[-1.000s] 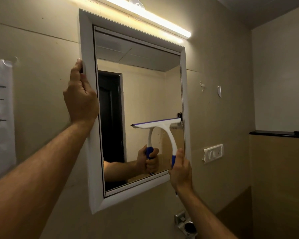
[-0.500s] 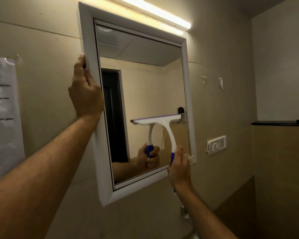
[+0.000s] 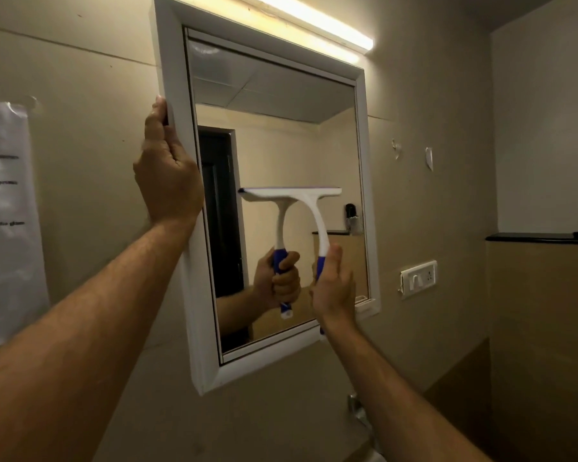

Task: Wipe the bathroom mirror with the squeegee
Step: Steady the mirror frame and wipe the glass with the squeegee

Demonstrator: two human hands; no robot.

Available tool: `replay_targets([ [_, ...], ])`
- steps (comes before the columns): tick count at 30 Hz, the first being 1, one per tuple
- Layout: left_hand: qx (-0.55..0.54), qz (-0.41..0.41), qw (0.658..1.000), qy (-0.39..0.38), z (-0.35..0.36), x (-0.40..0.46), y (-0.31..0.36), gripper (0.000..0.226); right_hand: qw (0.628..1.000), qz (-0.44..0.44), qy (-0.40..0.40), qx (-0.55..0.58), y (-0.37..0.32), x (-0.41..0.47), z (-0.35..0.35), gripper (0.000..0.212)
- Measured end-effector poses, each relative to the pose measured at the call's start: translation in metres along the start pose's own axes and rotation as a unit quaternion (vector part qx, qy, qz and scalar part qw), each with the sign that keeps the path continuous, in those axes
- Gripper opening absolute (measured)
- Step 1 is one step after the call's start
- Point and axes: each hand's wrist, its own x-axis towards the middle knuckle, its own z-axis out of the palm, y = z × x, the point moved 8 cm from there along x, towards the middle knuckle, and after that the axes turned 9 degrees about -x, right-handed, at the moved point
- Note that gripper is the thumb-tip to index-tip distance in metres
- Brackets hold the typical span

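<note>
Both of our hands are at work on the mirror (image 3: 274,155): our left hand (image 3: 167,175) grips the left side of its white frame (image 3: 177,111), fingers curled round the edge, while our right hand (image 3: 332,288) clasps the blue grip of the squeegee (image 3: 301,201). Compared with a second ago, the blade has slid off the right edge of the glass toward the middle and sits a little higher, lying level across the lower half, so we judge that we are repositioning for another pass and not finishing. Much of the upper glass lies above the blade, and we cannot tell from here which parts are already wiped. The glass looks smooth and dry enough to reflect the doorway and ceiling clearly. Around us, a lit tube lamp (image 3: 314,25) runs above the frame, a paper notice (image 3: 7,221) hangs on the beige wall to the left, a switch plate (image 3: 417,278) sits to the right, and a dark ledge (image 3: 541,236) runs beyond it.
</note>
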Motion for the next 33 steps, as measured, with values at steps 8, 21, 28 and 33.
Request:
replay_targets([
  [8,0.009,0.008,1.000,0.011,-0.001,0.001,-0.001,0.039,0.999,0.029,-0.035,-0.004,0.058,-0.057,-0.005,0.064],
  [21,0.003,0.009,1.000,-0.003,0.002,0.002,-0.007,0.040,0.989,-0.029,-0.057,0.130,-0.170,0.084,0.027,0.044],
  [28,0.009,0.010,1.000,-0.004,0.004,0.003,-0.009,0.041,0.995,-0.074,-0.026,0.063,-0.154,0.076,0.032,0.041],
  [33,0.005,0.019,1.000,-0.008,0.004,0.002,-0.005,0.041,0.991,-0.094,-0.028,0.095,-0.161,0.071,0.034,0.039],
])
